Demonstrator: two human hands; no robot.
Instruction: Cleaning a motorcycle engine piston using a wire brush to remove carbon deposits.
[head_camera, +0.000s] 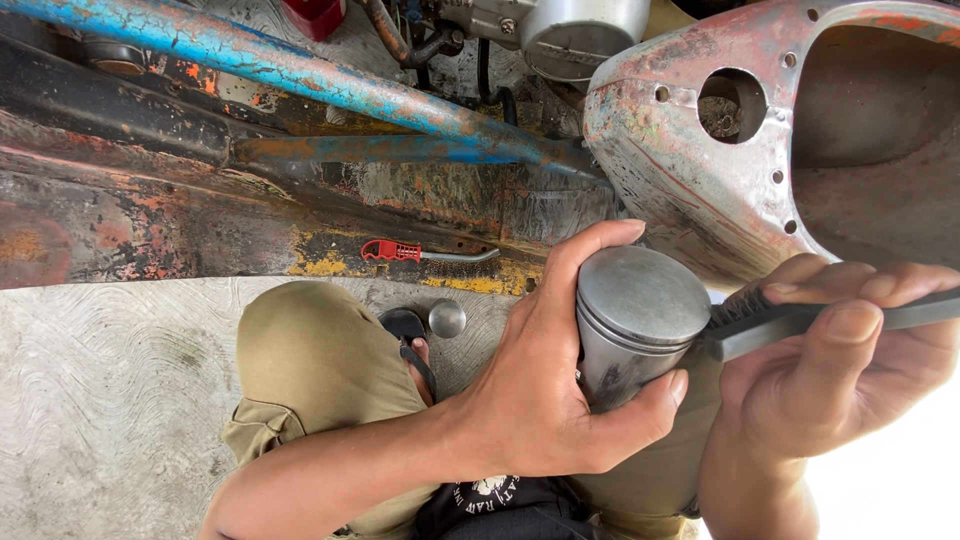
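**A:** From the head view, what is each hand doing?

**B:** The left hand (545, 385) is wrapped around a grey metal piston (632, 325), thumb low on its side and fingers curled behind it, so the flat crown faces up and the side stays exposed. The right hand (835, 370) pinches a dark brush (775, 318) between thumb and forefinger, its head touching the piston just under the crown, on the side away from the left palm.

**A:** Why held that way?

**B:** My guess: the closed grip steadies the piston against the brush's push, and the pinch lets the brush be angled finely.

**A:** And around the hands?

**B:** Beyond the left hand's fingertips lies a red-handled wire brush (415, 252) on the rusty frame (150, 210), within reach. Just left of the left wrist sits a small round metal cap (447, 318) on the concrete floor (100, 400), beside the person's knee (320, 350). Above the right hand is a worn, hollow metal shell (700, 190); further off runs a flaking blue tube (300, 75).
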